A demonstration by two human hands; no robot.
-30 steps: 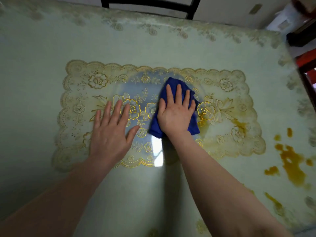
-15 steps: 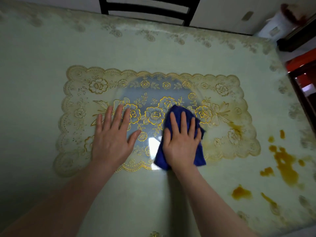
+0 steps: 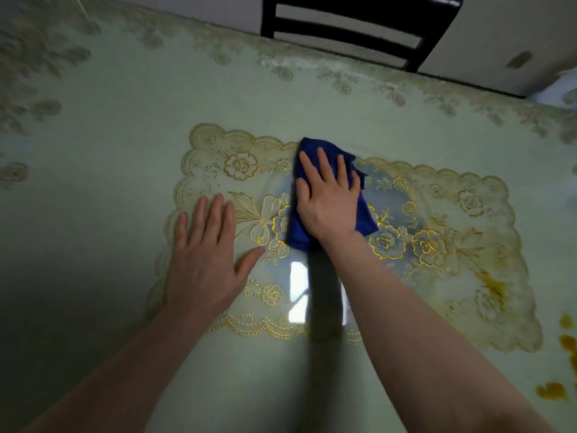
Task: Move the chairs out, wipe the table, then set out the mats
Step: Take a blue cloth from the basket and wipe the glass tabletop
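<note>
A blue cloth (image 3: 327,210) is pressed flat under the right hand (image 3: 331,203), whose fingers (image 3: 324,165) are held straight and spread over it rather than curled round it. The cloth lies on a clear, gold-patterned lace mat (image 3: 437,232), at the mat's far edge and left of its middle. The left hand (image 3: 203,260) is laid palm down on the near left part of the same mat, fingers straight and released, nothing being grasped; it is judged that the mat is being steadied by it while the wiping is done.

The mat is spread on the bench (image 3: 109,151), which is covered in a pale green floral sheet. A dark chair (image 3: 359,29) is seen beyond the far edge of the bench; whether it has been pulled clear cannot be told, since only its back is shown. No other chair is in view.

The wiping step is judged to be in hand and not finished. A yellowish stain (image 3: 496,285) is seen on the right end of the mat, and orange-brown spill marks (image 3: 559,389) are left on the bench by its right edge, well apart from the cloth. That side is judged to need wiping yet. Only the one mat is seen, so the setting out of the mats is taken to be mostly undone, though the rest of the bench is not shown.
</note>
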